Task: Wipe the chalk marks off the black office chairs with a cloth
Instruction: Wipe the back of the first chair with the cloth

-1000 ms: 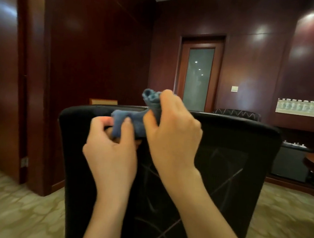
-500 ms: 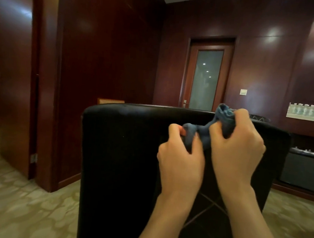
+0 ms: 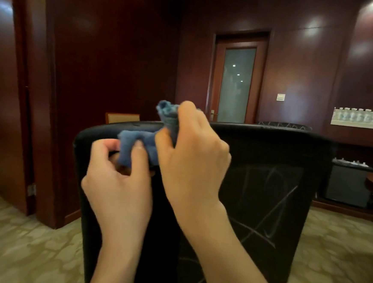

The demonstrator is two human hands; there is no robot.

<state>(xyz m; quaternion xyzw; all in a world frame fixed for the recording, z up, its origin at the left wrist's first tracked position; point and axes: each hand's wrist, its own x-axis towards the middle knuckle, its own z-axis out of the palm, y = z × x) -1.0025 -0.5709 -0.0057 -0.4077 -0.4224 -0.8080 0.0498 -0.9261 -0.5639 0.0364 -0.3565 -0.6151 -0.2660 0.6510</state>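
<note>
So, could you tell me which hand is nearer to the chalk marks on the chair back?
Right. The right hand sits just beside the chalk marks, gripping the blue cloth; the left hand holds the cloth's other end, farther away.

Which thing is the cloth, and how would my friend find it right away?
Find the big black chair back with chalk lines on it. At its top edge, the left hand and right hand hold a bunched cloth. It is the only soft blue thing there.

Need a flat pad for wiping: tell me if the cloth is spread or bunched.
Bunched: the blue cloth is crumpled between left hand and right hand.
</note>
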